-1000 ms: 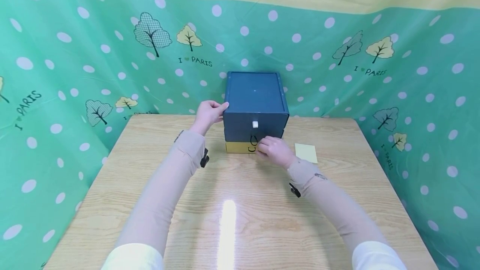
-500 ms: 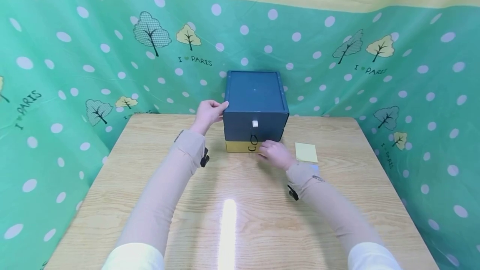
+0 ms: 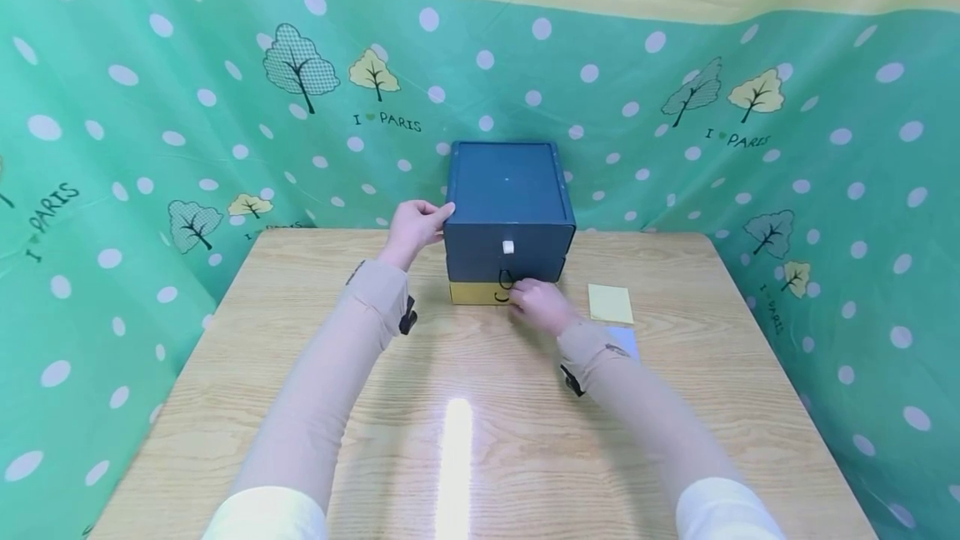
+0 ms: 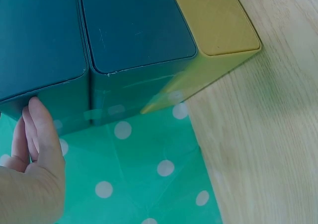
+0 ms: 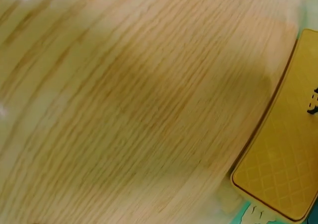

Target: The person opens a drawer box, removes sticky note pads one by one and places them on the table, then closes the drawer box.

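Observation:
A small drawer unit [image 3: 510, 182] has two dark blue tiers above a yellow bottom drawer [image 3: 468, 293]. My left hand [image 3: 414, 227] touches the upper left side of the unit with fairly straight fingers; in the left wrist view its fingertips meet the side of the top tier. Low at the front, my right hand [image 3: 543, 305] has its fingertips at the yellow drawer's face, overlapping the black loop [image 3: 501, 298] there. Whether they pinch it I cannot tell. A white knob [image 3: 508, 247] marks the top drawer. In the right wrist view the hand is out of frame.
A pale yellow paper square [image 3: 611, 304] lies on the wooden table [image 3: 360, 440] to the right, with a light blue one [image 3: 624, 340] just in front, partly behind my right sleeve. A green dotted curtain [image 3: 337, 165] hangs behind the unit and along both sides.
My right hand drew slightly right, then came back left over the black loop on the yellow drawer. The light blue paper has come out from behind the sleeve. My left hand stays put.

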The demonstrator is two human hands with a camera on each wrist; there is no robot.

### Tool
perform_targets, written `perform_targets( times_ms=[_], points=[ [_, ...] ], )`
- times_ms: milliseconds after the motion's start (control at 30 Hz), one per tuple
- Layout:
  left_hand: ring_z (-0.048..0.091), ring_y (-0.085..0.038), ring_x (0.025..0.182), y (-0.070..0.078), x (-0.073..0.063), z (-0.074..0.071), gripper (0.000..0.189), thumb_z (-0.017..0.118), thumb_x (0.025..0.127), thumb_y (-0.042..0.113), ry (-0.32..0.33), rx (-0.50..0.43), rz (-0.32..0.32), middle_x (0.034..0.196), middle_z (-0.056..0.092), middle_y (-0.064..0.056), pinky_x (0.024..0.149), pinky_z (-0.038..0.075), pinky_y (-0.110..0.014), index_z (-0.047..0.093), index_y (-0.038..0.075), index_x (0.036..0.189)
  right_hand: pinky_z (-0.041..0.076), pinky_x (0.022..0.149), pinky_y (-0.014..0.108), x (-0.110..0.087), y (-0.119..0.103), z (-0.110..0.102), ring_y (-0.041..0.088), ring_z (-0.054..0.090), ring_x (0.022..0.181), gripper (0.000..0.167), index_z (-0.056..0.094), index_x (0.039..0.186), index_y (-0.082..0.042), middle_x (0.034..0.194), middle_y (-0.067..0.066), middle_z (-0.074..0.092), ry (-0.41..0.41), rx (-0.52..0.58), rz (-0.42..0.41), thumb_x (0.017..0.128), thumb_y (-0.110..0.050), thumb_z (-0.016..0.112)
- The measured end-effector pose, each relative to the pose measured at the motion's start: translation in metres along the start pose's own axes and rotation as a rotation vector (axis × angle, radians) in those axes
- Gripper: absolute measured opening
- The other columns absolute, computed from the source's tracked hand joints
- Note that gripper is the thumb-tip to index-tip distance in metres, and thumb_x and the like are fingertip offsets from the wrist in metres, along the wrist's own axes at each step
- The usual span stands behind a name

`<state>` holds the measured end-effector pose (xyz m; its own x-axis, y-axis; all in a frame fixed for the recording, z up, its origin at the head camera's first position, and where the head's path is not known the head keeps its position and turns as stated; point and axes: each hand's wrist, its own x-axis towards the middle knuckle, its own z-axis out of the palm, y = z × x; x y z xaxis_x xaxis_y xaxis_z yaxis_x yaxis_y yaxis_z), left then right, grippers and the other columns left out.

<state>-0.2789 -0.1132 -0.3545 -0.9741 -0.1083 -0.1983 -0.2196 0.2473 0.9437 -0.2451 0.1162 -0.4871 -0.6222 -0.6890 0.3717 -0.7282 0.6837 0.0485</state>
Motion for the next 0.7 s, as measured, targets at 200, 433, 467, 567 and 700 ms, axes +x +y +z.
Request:
perform_targets(
  times_ms=[200, 433, 467, 567, 700],
  points=[
    [0.063, -0.023, 0.093, 0.0014, -0.0011, 0.0004, 0.028, 0.064, 0.091, 0.028, -0.001, 0.006, -0.001, 0.093, 0.053, -0.005, 0.087, 0.057, -0.033, 0.059, 0.001, 0.094, 0.058, 0.062, 0.031, 0.0059, -0.0059, 0.0032, 0.017, 0.064, 0.071, 0.005, 0.071, 0.081, -0.009, 0.077, 0.005, 0.068, -0.012, -0.044, 0.013, 0.082, -0.013, 0.074],
    [0.063, -0.023, 0.095, 0.0008, -0.0020, 0.0003, 0.028, 0.064, 0.091, 0.029, -0.004, 0.018, 0.005, 0.095, 0.054, -0.004, 0.088, 0.057, -0.032, 0.060, 0.002, 0.096, 0.058, 0.061, 0.032, 0.0080, -0.0095, 0.0060, 0.018, 0.064, 0.071, 0.005, 0.071, 0.081, -0.010, 0.077, 0.005, 0.069, -0.022, -0.071, 0.027, 0.083, -0.014, 0.073],
    [0.063, -0.023, 0.096, 0.0008, -0.0024, 0.0003, 0.028, 0.064, 0.091, 0.030, -0.004, 0.019, 0.005, 0.095, 0.054, -0.005, 0.087, 0.057, -0.032, 0.060, 0.002, 0.096, 0.058, 0.061, 0.032, 0.0080, -0.0098, 0.0064, 0.018, 0.064, 0.071, 0.005, 0.071, 0.081, -0.011, 0.077, 0.005, 0.069, -0.028, -0.072, 0.028, 0.083, -0.014, 0.073],
    [0.063, -0.023, 0.095, 0.0009, -0.0025, 0.0004, 0.029, 0.064, 0.091, 0.030, -0.004, 0.018, 0.008, 0.094, 0.054, -0.004, 0.087, 0.057, -0.032, 0.060, 0.002, 0.096, 0.058, 0.060, 0.033, 0.0074, -0.0104, 0.0068, 0.018, 0.064, 0.071, 0.005, 0.071, 0.080, -0.010, 0.076, 0.005, 0.068, -0.037, -0.069, 0.032, 0.082, -0.013, 0.074],
    [0.063, -0.021, 0.091, 0.0010, -0.0021, 0.0001, 0.028, 0.064, 0.091, 0.029, -0.001, 0.011, 0.014, 0.092, 0.053, -0.004, 0.088, 0.057, -0.033, 0.060, 0.002, 0.095, 0.058, 0.060, 0.033, 0.0065, -0.0103, 0.0071, 0.019, 0.064, 0.071, 0.005, 0.071, 0.079, -0.009, 0.075, 0.005, 0.068, -0.038, -0.074, 0.042, 0.081, -0.012, 0.074]
  ],
)
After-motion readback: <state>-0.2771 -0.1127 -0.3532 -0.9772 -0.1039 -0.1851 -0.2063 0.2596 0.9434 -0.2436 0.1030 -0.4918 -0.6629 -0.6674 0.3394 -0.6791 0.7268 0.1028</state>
